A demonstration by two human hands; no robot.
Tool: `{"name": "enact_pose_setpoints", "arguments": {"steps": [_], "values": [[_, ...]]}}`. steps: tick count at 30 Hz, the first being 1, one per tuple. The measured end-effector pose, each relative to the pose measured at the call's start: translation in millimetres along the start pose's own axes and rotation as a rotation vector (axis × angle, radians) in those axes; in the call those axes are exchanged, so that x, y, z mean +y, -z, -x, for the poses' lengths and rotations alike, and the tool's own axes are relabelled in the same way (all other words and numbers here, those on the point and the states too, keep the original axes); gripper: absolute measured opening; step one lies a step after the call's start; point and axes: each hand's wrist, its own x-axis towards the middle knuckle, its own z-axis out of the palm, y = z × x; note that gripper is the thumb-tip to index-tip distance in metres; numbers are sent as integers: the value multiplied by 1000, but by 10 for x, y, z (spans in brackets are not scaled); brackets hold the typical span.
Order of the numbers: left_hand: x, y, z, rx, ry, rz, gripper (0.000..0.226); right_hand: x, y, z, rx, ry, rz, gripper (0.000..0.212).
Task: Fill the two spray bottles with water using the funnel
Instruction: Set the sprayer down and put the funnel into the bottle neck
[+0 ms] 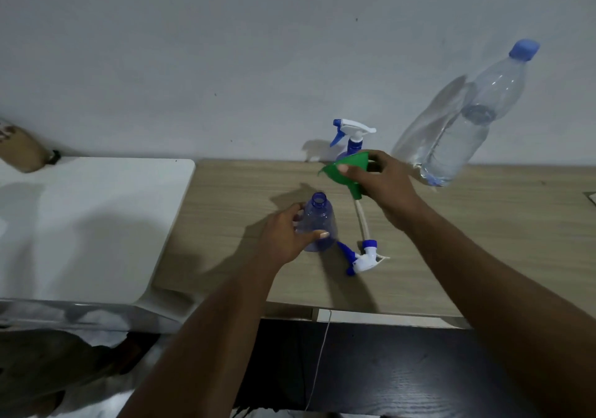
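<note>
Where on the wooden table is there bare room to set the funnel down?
Bare wood lies right of the spray head, below the water bottle. Crowded: around the open spray bottle, held by the left hand; the right hand holds the funnel.

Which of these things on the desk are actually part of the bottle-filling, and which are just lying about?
Part of the job: open spray bottle in the left hand; green funnel in the right hand; removed spray head; second spray bottle, head on; capped water bottle.

Lying about: brown object at far left; white surface; thin cord.
</note>
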Motion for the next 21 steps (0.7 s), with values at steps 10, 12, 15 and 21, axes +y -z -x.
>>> {"name": "enact_pose_setpoints", "arguments": {"steps": [10, 12, 15, 21], "values": [[-18, -69, 24, 9, 90, 26, 70, 139, -459, 316, 97, 314, 139, 74], [-15, -65, 24, 4, 82, 20, 74, 157, -433, 336, 115, 353, 184, 76], [-36, -62, 14, 5, 62, 20, 87, 183, -369, 345, 100, 386, 267, 78], [-51, -63, 12, -4, 30, -37, 67, 299, -372, 392, 13, 394, 361, 78]]}}
